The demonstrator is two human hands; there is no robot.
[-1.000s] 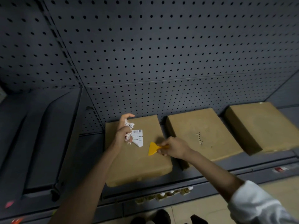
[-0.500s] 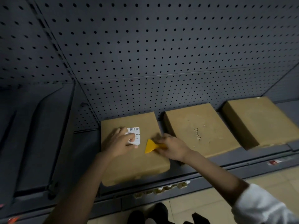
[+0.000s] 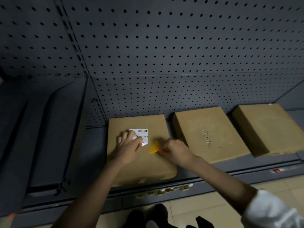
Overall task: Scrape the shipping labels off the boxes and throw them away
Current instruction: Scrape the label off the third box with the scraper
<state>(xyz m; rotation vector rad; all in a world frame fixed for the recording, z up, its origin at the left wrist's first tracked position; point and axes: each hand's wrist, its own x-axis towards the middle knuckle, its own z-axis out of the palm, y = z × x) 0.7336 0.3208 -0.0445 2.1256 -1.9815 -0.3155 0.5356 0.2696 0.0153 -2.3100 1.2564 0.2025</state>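
Observation:
Three flat brown boxes lie in a row on a low grey shelf. The left box (image 3: 154,124) carries a white shipping label (image 3: 143,132) with a barcode, partly torn at its left side. My left hand (image 3: 129,146) rests on the box with fingers pinching the label's torn edge and crumpled white scraps. My right hand (image 3: 176,151) grips a yellow plastic scraper (image 3: 154,147), its blade flat on the cardboard just right of and below the label. The middle box (image 3: 209,134) shows scrape marks and bits of residue. The right box (image 3: 269,129) looks bare.
A grey pegboard wall (image 3: 164,55) rises behind the shelf (image 3: 246,168). Dark shelf panels (image 3: 49,137) lie to the left. Small paper scraps (image 3: 164,190) sit along the shelf base. Tiled floor and dark shoes (image 3: 156,214) are below.
My left hand has dropped from raised above the box, holding crumpled scraps, onto the label. The scraper stays beside the label. The view has shifted slightly.

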